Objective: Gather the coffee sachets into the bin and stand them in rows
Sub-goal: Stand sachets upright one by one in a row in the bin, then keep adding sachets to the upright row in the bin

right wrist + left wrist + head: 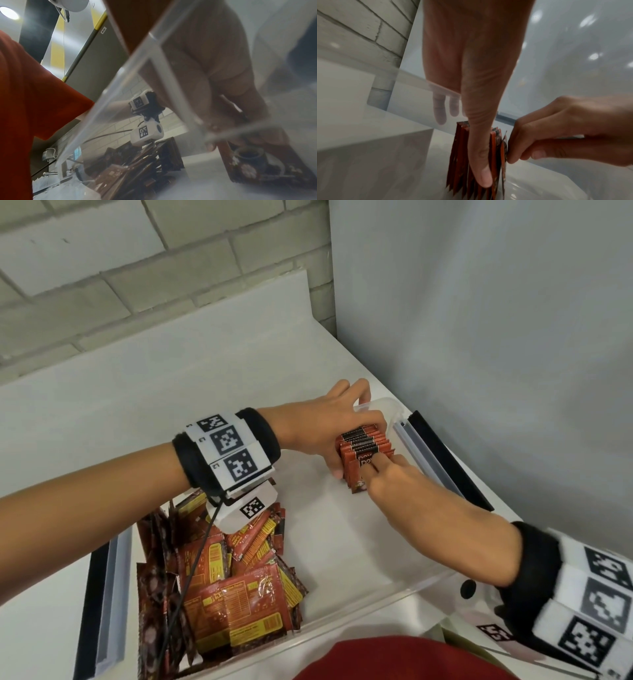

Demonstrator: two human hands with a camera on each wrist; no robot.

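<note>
- From the head view, a clear plastic bin [394, 587] sat on a white counter [137, 412] in the corner of a block wall [102, 275] and a grey panel [479, 320]. A short row of red coffee sachets [364, 451] stood upright in the bin's far right corner. The left hand [323, 428] cupped this row from the far and left sides, thumb against its near-left edge. The right hand [394, 484] pinched the nearest sachet of the row at its top edge. A loose heap of sachets [233, 573] lay at the bin's left end, well apart from the row.
- From the left wrist view, the left thumb [479, 155] pressed flat down the edges of the standing sachets [462, 155], while other fingers [439, 108] showed through the clear wall behind. The right hand [565, 132] gripped the outermost sachet between thumb and curled fingers.
- From the right wrist view, the bin wall [120, 94] crossed the picture. Blurred fingers held a sachet [248, 162] printed with a cup. The heap [137, 169] lay beyond, under the left wrist camera [147, 134].
</note>
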